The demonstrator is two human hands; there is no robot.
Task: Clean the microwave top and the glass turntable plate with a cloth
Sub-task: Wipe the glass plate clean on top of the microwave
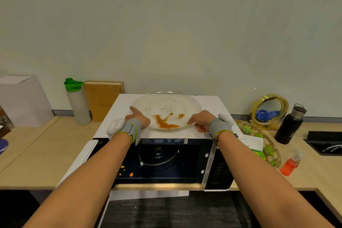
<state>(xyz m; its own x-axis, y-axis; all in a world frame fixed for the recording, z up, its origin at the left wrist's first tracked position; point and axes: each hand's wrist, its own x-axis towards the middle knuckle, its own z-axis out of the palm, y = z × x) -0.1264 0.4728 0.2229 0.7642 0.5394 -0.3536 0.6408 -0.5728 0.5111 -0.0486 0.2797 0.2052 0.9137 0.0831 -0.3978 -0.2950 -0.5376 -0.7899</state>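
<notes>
Lowest in the frame, two bare forearms reach upward from the bottom corners, each wrist wrapped in a grey fabric band. Between them gapes the open white microwave point(220, 105), its dark cavity showing a bare roller ring and a few orange crumbs at lower left; the door swings out toward the left edge. At mid-frame the left hand point(137, 118) and the right hand point(201, 120) sit at opposite sides of the round clear glass turntable plate point(166, 110), fingers loosely curled at its rim, though whether they grip it or merely steady it cannot be told. The plate rests on the flat, matte microwave top, smooth and transparent, still smeared with a glossy orange-brown sauce stain point(165, 121) and dotted with pale crumbs. No cloth is in either hand, so judging by this, wiping has not begun: both plate and top remain to be cleaned. Farther back stand a frosted bottle with a green lid point(76, 102) and a gold-framed round mirror point(269, 109) at right.
</notes>
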